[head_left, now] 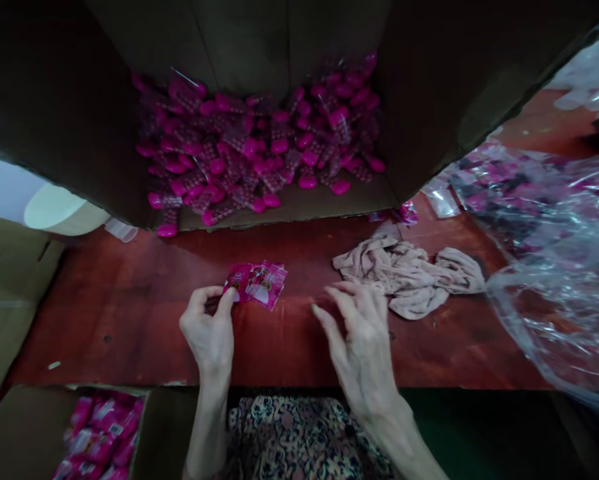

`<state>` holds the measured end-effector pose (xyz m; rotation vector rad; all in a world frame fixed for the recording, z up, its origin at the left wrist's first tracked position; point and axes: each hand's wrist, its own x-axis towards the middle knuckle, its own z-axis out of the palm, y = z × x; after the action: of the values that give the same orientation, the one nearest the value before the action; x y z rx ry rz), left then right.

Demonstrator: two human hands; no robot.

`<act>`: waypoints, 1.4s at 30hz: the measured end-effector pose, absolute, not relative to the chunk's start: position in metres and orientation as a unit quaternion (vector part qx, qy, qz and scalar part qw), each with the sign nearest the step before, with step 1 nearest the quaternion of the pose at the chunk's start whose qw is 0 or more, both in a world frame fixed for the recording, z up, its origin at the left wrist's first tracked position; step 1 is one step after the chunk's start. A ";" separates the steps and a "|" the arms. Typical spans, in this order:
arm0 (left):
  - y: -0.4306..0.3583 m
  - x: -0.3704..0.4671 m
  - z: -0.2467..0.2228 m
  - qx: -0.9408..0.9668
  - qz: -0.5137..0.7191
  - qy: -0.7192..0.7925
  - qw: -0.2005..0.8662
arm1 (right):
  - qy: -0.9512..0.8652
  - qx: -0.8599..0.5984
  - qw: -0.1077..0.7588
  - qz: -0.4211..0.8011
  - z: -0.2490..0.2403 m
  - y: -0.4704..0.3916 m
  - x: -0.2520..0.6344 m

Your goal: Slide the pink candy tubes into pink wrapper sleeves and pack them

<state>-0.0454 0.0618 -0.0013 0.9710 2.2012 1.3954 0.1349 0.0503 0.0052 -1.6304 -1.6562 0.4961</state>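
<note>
Between the thumb and fingers of my left hand (210, 327) is a small fan of pink printed packets (265, 285), held just above the red tabletop. My right hand (362, 333) is apart from them, its fingers spread and curved with nothing between them. Close beyond its fingertips lies a crumpled beige cloth (414, 273). A large cardboard box (299, 203) lies past both hands with its opening toward me. Inside it are many pink-capped clear containers (259, 160), heaped toward its lower side.
At lower left, an open carton (147, 427) holds pink packets (102, 430). Clear plastic bags (559, 267) with pink contents cover the right side of the red table (144, 320). A pale round tub (62, 210) and a cardboard flap (9, 293) stand at left.
</note>
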 end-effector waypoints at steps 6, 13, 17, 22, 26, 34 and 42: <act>0.052 -0.025 0.023 0.174 0.636 0.626 0.416 | -0.494 -0.509 0.434 0.556 0.013 0.053 0.088; 0.047 -0.009 0.023 0.171 0.594 0.574 0.537 | -0.457 -0.532 0.453 0.551 0.003 0.058 0.090; 0.048 -0.018 0.014 0.198 0.553 0.594 0.550 | -0.502 -0.521 0.393 0.568 0.004 0.058 0.100; 0.054 -0.015 0.010 0.162 0.571 0.615 0.519 | -0.495 -0.457 0.397 0.623 0.008 0.061 0.105; 0.056 -0.010 0.011 0.144 0.591 0.606 0.512 | -0.470 -0.488 0.407 0.613 0.007 0.064 0.103; 0.054 -0.009 0.013 0.100 0.605 0.572 0.545 | -0.471 -0.468 0.404 0.629 0.010 0.061 0.099; 0.047 -0.022 0.016 0.165 0.562 0.568 0.578 | -0.609 -0.487 0.372 0.504 0.009 0.060 0.101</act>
<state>-0.0216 0.0472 0.0156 0.3866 1.3282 1.3140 0.1008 0.0599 0.0092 -1.2490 -1.5605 1.2911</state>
